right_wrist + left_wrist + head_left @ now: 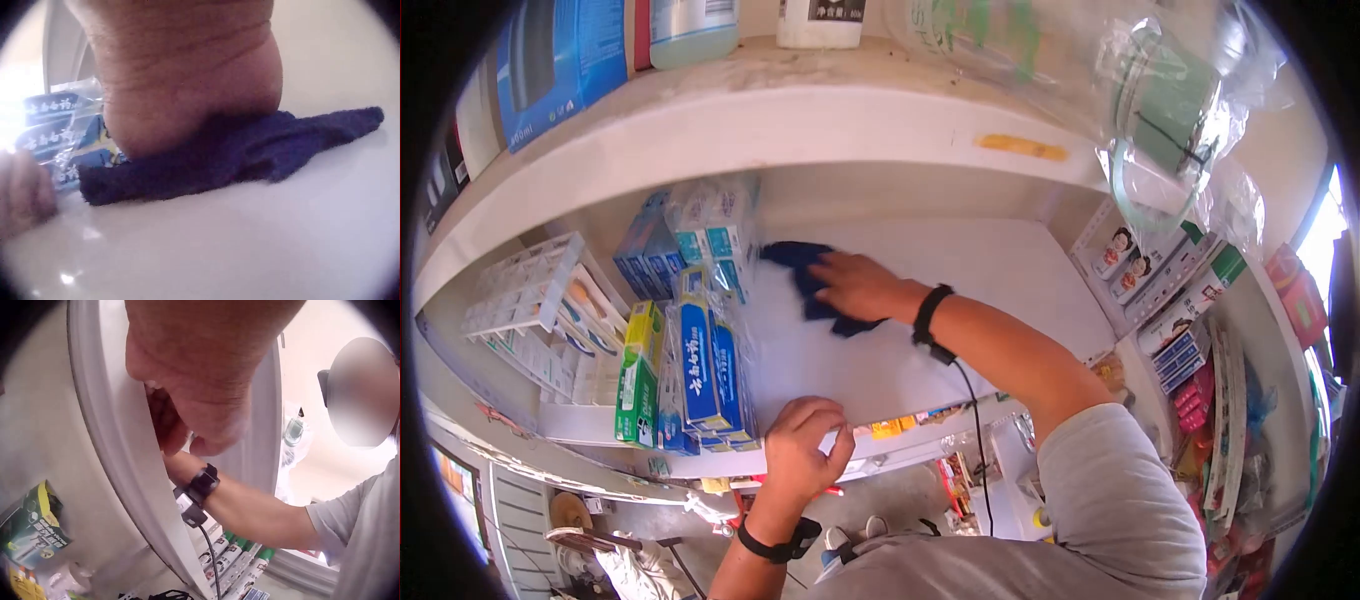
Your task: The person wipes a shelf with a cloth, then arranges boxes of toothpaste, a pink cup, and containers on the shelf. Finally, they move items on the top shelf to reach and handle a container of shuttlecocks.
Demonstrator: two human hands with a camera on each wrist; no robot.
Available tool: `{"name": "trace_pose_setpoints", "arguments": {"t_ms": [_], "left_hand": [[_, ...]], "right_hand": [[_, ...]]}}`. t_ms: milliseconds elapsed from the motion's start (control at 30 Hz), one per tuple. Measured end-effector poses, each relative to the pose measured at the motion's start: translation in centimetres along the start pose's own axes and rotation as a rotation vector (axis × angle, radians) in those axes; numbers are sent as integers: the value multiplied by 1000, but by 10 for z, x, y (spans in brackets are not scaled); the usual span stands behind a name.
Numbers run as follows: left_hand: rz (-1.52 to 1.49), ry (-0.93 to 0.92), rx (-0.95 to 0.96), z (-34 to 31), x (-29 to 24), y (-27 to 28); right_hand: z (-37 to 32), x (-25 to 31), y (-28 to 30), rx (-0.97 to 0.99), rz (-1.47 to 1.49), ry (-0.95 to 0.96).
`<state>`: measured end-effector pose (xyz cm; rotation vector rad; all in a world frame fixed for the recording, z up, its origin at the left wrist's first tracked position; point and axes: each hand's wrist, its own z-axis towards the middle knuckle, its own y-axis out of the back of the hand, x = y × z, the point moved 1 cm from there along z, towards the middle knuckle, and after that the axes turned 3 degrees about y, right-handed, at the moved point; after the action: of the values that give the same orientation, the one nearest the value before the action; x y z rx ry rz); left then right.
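My right hand [862, 288] lies over a dark blue cloth [808, 275] on the white shelf board [960, 300], left of its middle. In the right wrist view the heel of the hand presses on the cloth [244, 156], which sticks out in folds on both sides; the fingers are hidden there. My left hand [805, 450] is at the shelf's front edge with loosely curled fingers and nothing in them. The left wrist view shows this hand [194, 394] against the edge of the board. Blue toothpaste boxes [710, 365] in clear wrap stand just left of both hands.
More boxes [650, 250] and a white rack [550, 300] fill the shelf's left end. Overhead runs an upper shelf [800, 120] with bottles and a clear plastic bag [1170, 130] hanging down. Boxed goods [1160, 270] line the right side. A cable [980, 440] hangs from the right wrist.
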<state>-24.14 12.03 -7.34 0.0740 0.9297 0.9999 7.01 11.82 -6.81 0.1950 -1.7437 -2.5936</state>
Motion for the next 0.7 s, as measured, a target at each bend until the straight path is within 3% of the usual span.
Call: {"name": "trace_pose_setpoints", "arguments": {"t_ms": [33, 67, 133, 167, 200, 233, 333, 367, 433, 467, 567, 700], "left_hand": [[-13, 1, -7, 0, 0, 0], [-6, -5, -7, 1, 0, 0], [9, -9, -7, 1, 0, 0], [-7, -9, -2, 2, -1, 1], [-10, -11, 0, 3, -1, 2], [-11, -13, -1, 4, -1, 1], [2, 44, 55, 5, -5, 2], [13, 40, 55, 5, -4, 1], [18, 48, 60, 4, -5, 0], [18, 52, 62, 5, -6, 1], [39, 58, 53, 4, -4, -2], [77, 30, 31, 4, -5, -5]], "right_hand": [[-12, -32, 2, 9, -19, -8], [-31, -68, 3, 41, -257, 42], [-78, -119, 28, 152, -167, -425], [-94, -143, 38, 218, -71, -799], [-124, -189, 19, 323, -339, -600], [-126, -198, 6, 103, -224, -940], [-69, -187, -4, 453, -273, -568], [-42, -176, -20, 242, -70, -686], [14, -129, -28, 153, 11, -549], [44, -92, -11, 262, 78, -487], [109, -47, -45, 262, 66, -325], [123, -44, -43, 312, 163, -286]]}}
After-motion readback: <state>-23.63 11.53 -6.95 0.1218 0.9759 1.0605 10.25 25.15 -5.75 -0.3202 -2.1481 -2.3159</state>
